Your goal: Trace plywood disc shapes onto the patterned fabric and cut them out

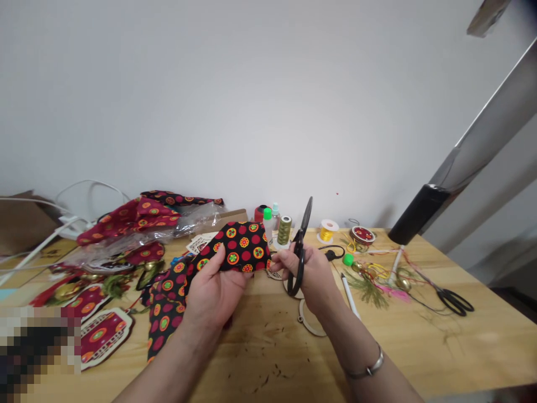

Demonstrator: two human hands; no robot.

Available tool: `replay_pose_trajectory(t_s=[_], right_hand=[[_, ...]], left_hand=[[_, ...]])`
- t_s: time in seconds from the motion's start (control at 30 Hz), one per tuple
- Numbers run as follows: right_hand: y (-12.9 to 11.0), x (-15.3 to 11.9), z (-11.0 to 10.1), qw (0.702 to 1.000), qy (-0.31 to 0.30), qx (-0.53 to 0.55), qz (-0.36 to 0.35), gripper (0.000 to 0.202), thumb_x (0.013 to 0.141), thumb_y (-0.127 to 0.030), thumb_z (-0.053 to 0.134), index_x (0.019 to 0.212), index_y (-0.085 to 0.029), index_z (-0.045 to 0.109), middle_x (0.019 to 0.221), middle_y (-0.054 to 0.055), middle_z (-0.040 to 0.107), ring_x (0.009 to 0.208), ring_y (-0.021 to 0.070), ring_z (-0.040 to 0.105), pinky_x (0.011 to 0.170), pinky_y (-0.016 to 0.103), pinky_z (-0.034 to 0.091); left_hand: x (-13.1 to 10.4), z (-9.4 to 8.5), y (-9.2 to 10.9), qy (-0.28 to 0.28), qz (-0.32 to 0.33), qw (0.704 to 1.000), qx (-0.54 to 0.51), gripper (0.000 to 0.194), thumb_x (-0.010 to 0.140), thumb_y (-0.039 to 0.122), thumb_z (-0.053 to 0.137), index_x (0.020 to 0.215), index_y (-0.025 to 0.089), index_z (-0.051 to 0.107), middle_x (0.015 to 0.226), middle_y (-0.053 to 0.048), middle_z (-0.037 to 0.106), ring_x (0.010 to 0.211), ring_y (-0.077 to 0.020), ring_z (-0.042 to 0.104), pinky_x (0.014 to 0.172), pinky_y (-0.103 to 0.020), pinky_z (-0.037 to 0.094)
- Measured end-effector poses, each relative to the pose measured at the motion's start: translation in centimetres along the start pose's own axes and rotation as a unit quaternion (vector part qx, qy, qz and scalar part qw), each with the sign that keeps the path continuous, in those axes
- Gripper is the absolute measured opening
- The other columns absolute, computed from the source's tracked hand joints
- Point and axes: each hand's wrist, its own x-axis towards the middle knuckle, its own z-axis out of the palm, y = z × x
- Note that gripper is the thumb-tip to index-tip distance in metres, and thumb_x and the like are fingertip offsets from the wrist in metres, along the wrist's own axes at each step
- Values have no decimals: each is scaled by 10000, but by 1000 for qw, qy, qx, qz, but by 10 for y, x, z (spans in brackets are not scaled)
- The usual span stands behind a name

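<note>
1. Left hand (218, 294), near: grasping the black floral fabric (243, 246), thumb on top, fingers beneath; the fabric lies raised above the wooden table (419, 358), its long end draping down to the left.
2. Right hand (316, 277): closed around the black-handled scissors (299, 246), blades pointing up and off the cloth; thumb and forefinger also meet the cloth's right edge, apparently pinching it.
3. Progress, judged: small dark scraps (265, 383) on the near tabletop suggest some trimming is done; the blades are not in the cloth, so no cut is under way; whether the held edge is finished cannot be told, nor how much remains.
4. Near left: a wood-framed fabric ornament (103, 336) lies flat, its red floral panel already set in the frame; the draped cloth hangs just beside it, crowding that side.
5. Middle: a wooden ring (314, 332) lies partly hidden by the right forearm; a white pen (350, 295) is just beside that arm; second scissors (456, 302) rest well apart, right.
6. Farther: green thread spool (284, 230) and green-capped bottle (267, 215) stand behind the hands; yellow thread spool (327, 230) to their right; red floral fabric (130, 221) and crumpled clear plastic (201, 217) clutter the back left.
</note>
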Motion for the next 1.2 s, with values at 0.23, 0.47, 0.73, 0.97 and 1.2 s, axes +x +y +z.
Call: replay_pose_trajectory(t_s=[0.23,0.47,0.73,0.97,1.2], right_hand=[[13,-9,-8,999,41,-20,-5,405,561,-413,828,680,-177,520,543,-28,589,492,97,487,454,206,346],[29,-13,2,998,49,-46,-13,361,551,-297,837,680,-185,520,637,-22,611,608,139,562,557,238,427],[33,-5,0,996,70,-60,1,285,567,-278,779,686,-179,540,614,-30,601,570,128,530,537,238,399],[32,-3,-1,998,49,-21,26,222,594,-220,709,649,-190,497,588,-41,577,490,94,467,467,215,348],[31,-1,-5,996,19,81,45,250,579,-196,727,652,-186,488,582,-54,571,463,87,492,458,208,342]], left_hand=[[-10,4,-10,37,23,999,-11,434,915,204,432,1341,213,515,1205,-69,688,1135,-227,620,1087,-441,375],[-15,3,-17,48,14,999,-14,419,901,265,451,1298,192,562,1230,-74,675,1168,-228,596,1124,-409,309],[-9,-5,-21,38,36,998,-25,414,846,405,518,1203,233,638,1239,-46,673,1209,-255,558,1136,-429,273],[-7,-15,-23,-5,52,999,-11,453,836,465,534,1240,274,609,1290,-48,638,1264,-282,504,1110,-479,317],[-8,-17,-19,-15,54,998,-3,456,854,436,521,1279,278,572,1320,-45,615,1297,-280,466,1102,-483,332]])
